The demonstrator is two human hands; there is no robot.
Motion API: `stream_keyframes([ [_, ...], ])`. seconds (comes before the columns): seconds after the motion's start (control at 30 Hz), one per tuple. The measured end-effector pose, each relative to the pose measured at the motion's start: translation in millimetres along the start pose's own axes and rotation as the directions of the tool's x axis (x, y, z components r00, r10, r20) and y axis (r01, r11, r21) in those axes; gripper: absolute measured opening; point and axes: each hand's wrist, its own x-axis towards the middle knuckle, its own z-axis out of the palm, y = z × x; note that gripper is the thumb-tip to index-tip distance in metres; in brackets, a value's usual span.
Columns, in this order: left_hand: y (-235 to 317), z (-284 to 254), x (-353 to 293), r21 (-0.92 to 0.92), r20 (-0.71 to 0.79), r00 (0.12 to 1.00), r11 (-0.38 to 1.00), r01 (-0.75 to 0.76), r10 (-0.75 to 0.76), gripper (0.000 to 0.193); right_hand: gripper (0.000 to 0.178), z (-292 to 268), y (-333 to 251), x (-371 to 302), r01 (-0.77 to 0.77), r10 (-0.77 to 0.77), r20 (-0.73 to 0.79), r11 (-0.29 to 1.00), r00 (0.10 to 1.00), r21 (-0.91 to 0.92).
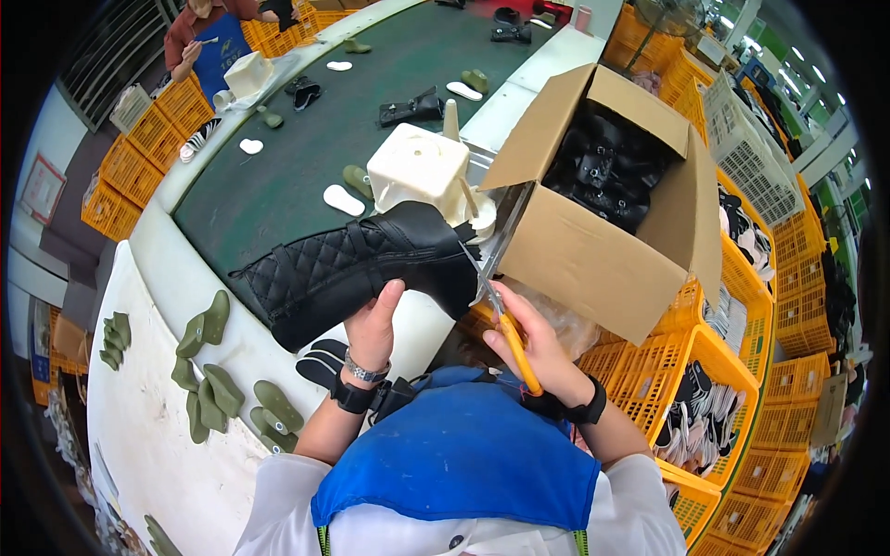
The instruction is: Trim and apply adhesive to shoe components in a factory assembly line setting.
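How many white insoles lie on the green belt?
4: one insole beside the white block, one at the belt's left edge, one far up, one upper right. Others may be hidden.

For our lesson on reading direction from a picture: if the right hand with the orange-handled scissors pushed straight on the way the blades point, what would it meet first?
The right hand aims the scissors up-left; their tips sit at the black quilted boot, so likely the boot's edge first. Depth is unclear; the cardboard box lies close beside.
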Motion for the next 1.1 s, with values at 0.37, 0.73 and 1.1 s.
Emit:
stream_keyframes([
  [0.37,-2,-7,-3,0.149,0.066,0.998,0.989,-0.017,0.007,0.028,0.052,-3,-6,-2,-0.113,0.099,0.089,0.979,0.991,0.171],
  [0.73,0,-4,-4,0.231,0.011,0.999,0.972,-0.051,0.049,0.028,0.052,-7,-2,-5,-0.103,0.068,0.134,0.957,0.989,0.270],
  [1.1,2,3,-4,0.213,-0.091,0.996,0.977,-0.004,0.024,0.026,0.052,-1,2,-7,-0.171,0.157,0.071,0.949,0.985,0.266],
])
